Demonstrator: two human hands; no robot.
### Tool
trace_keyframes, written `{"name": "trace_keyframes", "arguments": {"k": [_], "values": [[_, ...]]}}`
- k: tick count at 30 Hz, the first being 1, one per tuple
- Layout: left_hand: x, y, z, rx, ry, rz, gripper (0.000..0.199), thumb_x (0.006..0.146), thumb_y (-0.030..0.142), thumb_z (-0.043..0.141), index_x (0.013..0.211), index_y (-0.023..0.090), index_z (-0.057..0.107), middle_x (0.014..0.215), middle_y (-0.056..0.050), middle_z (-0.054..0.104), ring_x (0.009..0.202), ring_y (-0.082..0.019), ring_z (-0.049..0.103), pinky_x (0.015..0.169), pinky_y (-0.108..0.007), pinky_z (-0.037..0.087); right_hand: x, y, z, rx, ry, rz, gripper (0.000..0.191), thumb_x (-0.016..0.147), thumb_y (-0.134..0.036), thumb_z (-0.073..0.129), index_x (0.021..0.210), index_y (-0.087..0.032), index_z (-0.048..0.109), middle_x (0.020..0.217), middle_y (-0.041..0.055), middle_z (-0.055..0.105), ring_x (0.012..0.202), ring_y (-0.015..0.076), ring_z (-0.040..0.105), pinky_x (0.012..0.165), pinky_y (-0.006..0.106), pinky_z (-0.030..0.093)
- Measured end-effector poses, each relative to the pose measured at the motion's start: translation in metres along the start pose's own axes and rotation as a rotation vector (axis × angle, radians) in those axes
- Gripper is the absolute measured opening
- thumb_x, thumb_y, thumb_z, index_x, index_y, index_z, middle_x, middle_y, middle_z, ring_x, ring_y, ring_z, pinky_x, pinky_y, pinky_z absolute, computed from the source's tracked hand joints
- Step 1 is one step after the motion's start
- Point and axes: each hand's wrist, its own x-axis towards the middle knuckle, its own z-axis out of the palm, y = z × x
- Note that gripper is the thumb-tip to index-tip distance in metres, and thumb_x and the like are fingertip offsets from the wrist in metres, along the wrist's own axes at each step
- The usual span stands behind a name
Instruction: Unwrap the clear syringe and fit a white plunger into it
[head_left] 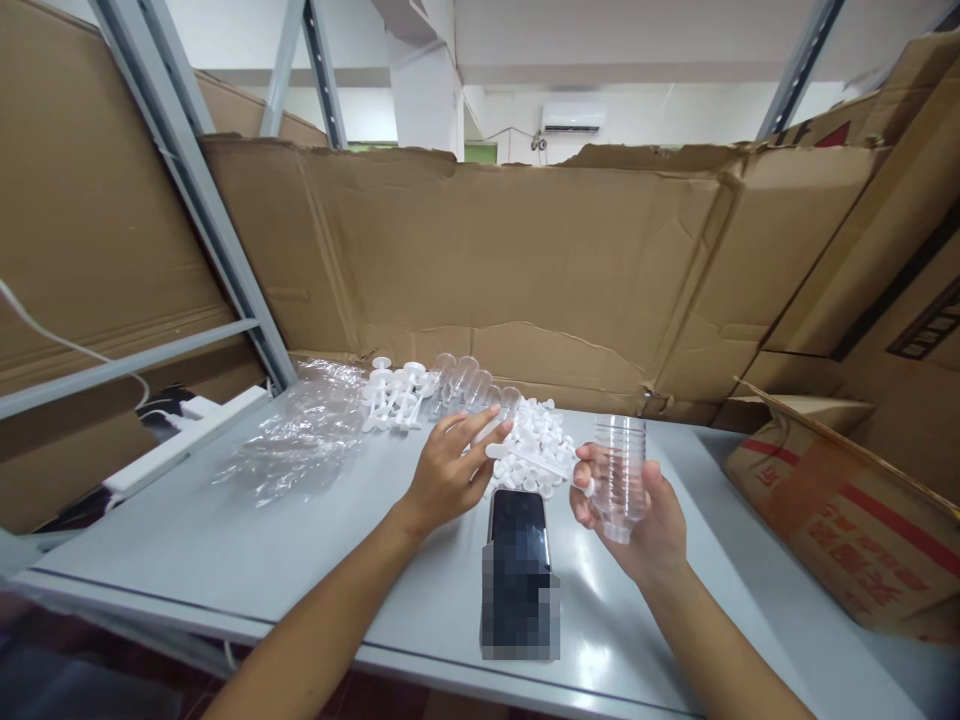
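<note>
My right hand [645,520] grips a small clear plastic bottle [619,470], held upside down above the grey table [315,560], and a white spoon-like stick [532,458] pokes out to the left from its fingers. My left hand [450,465] reaches over the table with fingers spread, its tips touching the edge of a heap of small white caps [534,440]. Behind the caps lie several more clear bottles [469,382] on their sides and a cluster of white stemmed parts [394,395].
A dark phone [517,560] lies on the table between my hands. Crumpled clear plastic bags [300,435] sit at the left. Brown cardboard walls [495,260] surround the table, a printed carton [847,510] stands at the right, and a grey metal frame [202,200] rises at the left.
</note>
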Motion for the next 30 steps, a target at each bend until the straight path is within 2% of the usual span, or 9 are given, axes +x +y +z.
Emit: {"name": "trace_keyframes", "arguments": {"k": [3,8,11,16,22,30], "values": [[-0.001,0.002,0.001,-0.130,0.002,-0.026,0.048,0.081,0.011,0.048,0.127,0.022,0.044,0.130,-0.011,0.047,0.117,-0.021,0.048,0.094,-0.038,0.041,0.000,-0.001,0.000,-0.015,0.003,-0.027,0.049,0.070,-0.061,0.054,0.087,-0.016,0.066,0.066,0.0037,0.061,0.042,0.0128,0.053,0.039,0.025,0.038],[0.001,0.008,0.002,-0.418,-0.159,-0.143,0.041,0.083,0.015,0.048,0.124,0.022,0.049,0.131,-0.008,0.048,0.120,-0.019,0.045,0.098,-0.036,0.040,-0.002,0.000,-0.002,-0.051,-0.013,-0.040,0.050,0.071,-0.061,0.052,0.086,-0.015,0.065,0.062,0.0039,0.062,0.034,0.0116,0.050,0.033,0.023,0.033],[0.002,0.008,0.002,-0.501,-0.212,-0.199,0.040,0.086,0.016,0.044,0.126,0.025,0.047,0.135,-0.007,0.044,0.124,-0.019,0.041,0.101,-0.037,0.037,-0.003,0.000,-0.003,-0.055,-0.043,-0.022,0.051,0.068,-0.062,0.054,0.085,-0.015,0.065,0.061,0.0041,0.063,0.033,0.0114,0.049,0.033,0.023,0.034],[0.003,0.009,0.003,-0.528,-0.209,-0.268,0.038,0.088,0.018,0.044,0.124,0.027,0.049,0.134,-0.005,0.045,0.123,-0.018,0.041,0.103,-0.038,0.035,-0.003,0.000,-0.002,-0.067,-0.047,-0.011,0.051,0.066,-0.062,0.056,0.084,-0.015,0.065,0.061,0.0040,0.063,0.034,0.0114,0.051,0.032,0.022,0.034],[0.003,0.012,0.001,-0.541,-0.237,-0.253,0.039,0.087,0.019,0.044,0.125,0.027,0.049,0.133,-0.005,0.047,0.122,-0.019,0.043,0.101,-0.037,0.038,-0.005,-0.003,-0.002,-0.077,-0.083,-0.013,0.053,0.065,-0.064,0.056,0.086,-0.016,0.064,0.062,0.0043,0.064,0.034,0.0117,0.052,0.031,0.022,0.035],[0.005,0.015,0.002,-0.536,-0.191,-0.316,0.032,0.086,0.019,0.047,0.116,0.024,0.057,0.127,-0.006,0.052,0.117,-0.019,0.049,0.097,-0.037,0.043,-0.003,-0.005,-0.001,-0.106,-0.019,0.001,0.052,0.062,-0.063,0.059,0.082,-0.015,0.065,0.059,0.0045,0.064,0.033,0.0127,0.052,0.031,0.023,0.035]]}}
